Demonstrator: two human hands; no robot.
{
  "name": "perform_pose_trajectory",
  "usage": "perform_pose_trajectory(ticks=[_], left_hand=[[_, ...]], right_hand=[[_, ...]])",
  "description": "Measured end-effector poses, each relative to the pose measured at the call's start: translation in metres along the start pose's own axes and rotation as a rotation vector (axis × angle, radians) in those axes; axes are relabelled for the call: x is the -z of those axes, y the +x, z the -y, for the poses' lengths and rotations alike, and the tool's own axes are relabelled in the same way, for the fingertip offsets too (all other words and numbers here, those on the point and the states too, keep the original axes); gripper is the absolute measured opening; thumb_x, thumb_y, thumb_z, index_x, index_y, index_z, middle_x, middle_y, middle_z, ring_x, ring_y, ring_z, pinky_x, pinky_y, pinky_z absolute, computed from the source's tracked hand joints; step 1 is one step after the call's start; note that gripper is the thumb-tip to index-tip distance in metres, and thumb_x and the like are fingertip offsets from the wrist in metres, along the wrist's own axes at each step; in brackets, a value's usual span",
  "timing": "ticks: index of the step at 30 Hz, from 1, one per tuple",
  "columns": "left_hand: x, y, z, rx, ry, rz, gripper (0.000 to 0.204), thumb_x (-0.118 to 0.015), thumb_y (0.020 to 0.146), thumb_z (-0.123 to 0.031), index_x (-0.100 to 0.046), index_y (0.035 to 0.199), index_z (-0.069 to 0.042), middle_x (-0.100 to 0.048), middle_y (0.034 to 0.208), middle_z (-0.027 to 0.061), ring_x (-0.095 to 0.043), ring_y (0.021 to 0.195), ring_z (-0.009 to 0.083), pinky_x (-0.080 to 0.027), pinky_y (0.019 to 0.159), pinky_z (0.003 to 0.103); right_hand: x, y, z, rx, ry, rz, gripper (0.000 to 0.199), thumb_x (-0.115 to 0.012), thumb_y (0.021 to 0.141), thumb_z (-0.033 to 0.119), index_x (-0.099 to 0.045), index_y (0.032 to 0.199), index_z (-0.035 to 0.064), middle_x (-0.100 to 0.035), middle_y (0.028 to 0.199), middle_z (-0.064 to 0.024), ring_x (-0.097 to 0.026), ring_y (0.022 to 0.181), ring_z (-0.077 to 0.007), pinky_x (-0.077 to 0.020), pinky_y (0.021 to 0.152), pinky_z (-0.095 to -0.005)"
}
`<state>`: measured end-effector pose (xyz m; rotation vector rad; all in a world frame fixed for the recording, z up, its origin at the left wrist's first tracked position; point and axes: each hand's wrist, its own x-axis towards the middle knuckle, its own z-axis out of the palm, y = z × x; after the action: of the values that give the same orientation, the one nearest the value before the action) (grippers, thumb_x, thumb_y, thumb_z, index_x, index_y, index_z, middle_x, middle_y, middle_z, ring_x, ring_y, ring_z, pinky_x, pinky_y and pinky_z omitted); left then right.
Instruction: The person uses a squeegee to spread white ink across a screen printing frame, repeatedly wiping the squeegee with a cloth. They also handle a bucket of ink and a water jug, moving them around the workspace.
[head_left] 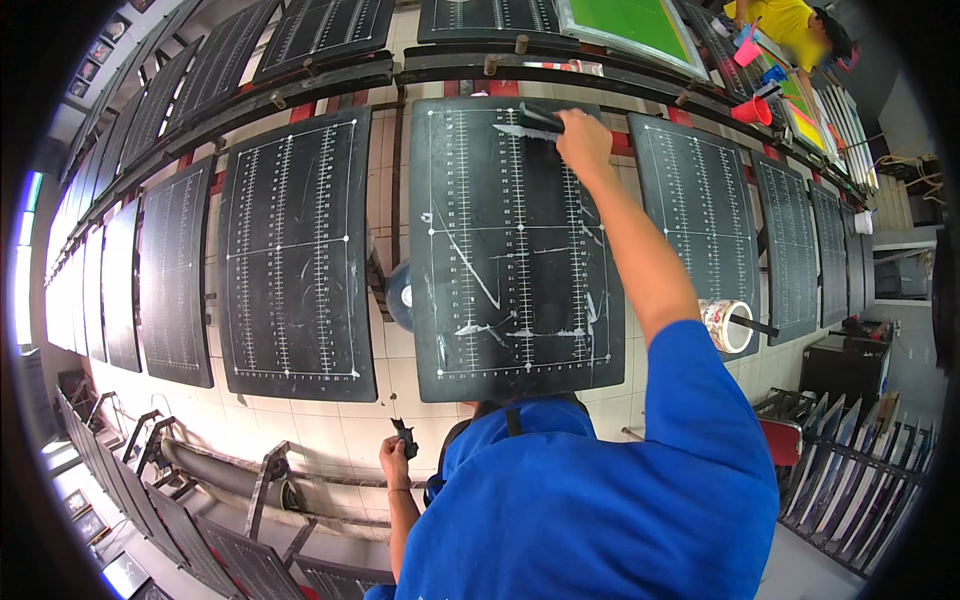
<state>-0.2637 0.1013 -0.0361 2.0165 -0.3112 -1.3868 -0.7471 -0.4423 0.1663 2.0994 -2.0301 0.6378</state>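
Observation:
My right hand [585,143] is closed around a dark, flat-bladed scraper [540,118] at the far end of a black board [470,280]. The blade lies on the board, with a whitish wet smear [525,132] along its near edge. White ruler lines and scattered white streaks mark the board's surface. At my left side, low and away from the board, my left hand [395,460] grips a small black object [404,437] whose kind I cannot make out. A paint-spattered white tub [727,328] with a dark handle sticking out sits right of my right arm.
Similar marked boards [295,260] stand in rows left, right and beyond a dark rail [490,66]. A green framed screen [630,30] lies at the back. A person in yellow [775,25] works at far right, near a red bucket [752,111]. A rack [850,480] stands lower right.

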Motion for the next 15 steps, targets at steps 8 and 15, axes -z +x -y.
perform_pose_trajectory(ticks=[8, 15], left_hand=[[0.028, -0.006, 0.071, 0.090, -0.015, -0.055, 0.015, -0.061, 0.089, -0.003, -0.062, 0.103, 0.001, -0.066, 0.090, 0.0080, -0.063, 0.079, 0.0158, -0.054, 0.073, 0.029], [0.035, 0.006, 0.094, 0.116, -0.079, 0.019, 0.015, -0.060, 0.087, -0.002, -0.062, 0.102, 0.002, -0.067, 0.085, 0.0101, -0.068, 0.069, 0.0190, -0.059, 0.065, 0.031]], right_hand=[[0.024, -0.093, 0.103, 0.083, 0.070, 0.271, 0.039, -0.067, 0.078, 0.006, -0.067, 0.116, 0.0121, -0.066, 0.117, -0.0064, -0.062, 0.105, -0.0296, -0.0544, 0.085, -0.0432], [0.136, -0.313, 0.142, 0.231, 0.182, 0.339, 0.046, -0.064, 0.073, 0.001, -0.066, 0.119, 0.0069, -0.065, 0.113, -0.0041, -0.062, 0.107, -0.0255, -0.0536, 0.086, -0.0378]])
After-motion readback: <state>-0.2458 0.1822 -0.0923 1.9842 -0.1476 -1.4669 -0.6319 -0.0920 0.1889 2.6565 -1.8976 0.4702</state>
